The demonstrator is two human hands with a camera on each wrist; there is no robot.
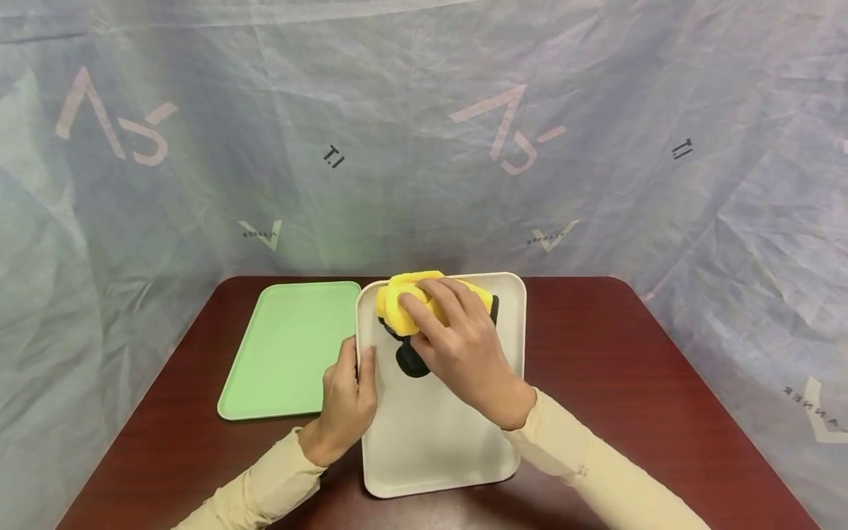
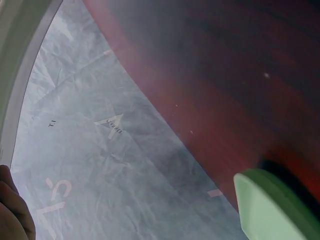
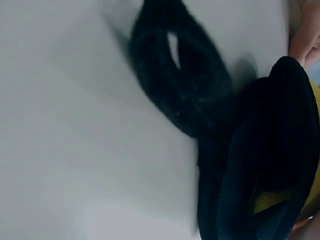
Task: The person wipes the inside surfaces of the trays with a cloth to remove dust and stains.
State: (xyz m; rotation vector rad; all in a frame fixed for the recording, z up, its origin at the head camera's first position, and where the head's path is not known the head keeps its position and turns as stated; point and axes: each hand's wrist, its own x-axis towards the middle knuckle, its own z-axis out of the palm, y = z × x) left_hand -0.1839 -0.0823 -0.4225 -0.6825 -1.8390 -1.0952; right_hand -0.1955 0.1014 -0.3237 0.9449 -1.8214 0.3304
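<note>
A white tray (image 1: 437, 442) is tilted up over the table, its inner face toward me. My left hand (image 1: 347, 401) grips its left edge, thumb on the inner side; in the left wrist view its fingers (image 2: 14, 215) show beside the tray's edge (image 2: 12, 85). With curled fingers, my right hand (image 1: 467, 350) holds a bunched yellow plush cloth (image 1: 400, 313) with black edging against the tray's upper part. A black loop (image 3: 185, 80) hangs from the cloth and lies along the white surface in the right wrist view. Part of the cloth is hidden under my fingers.
A light green tray (image 1: 291, 350) lies flat on the dark red table (image 1: 596, 383), left of the white tray, which overlaps its right side. Grey printed sheeting (image 1: 397, 199) surrounds the table at the back and sides.
</note>
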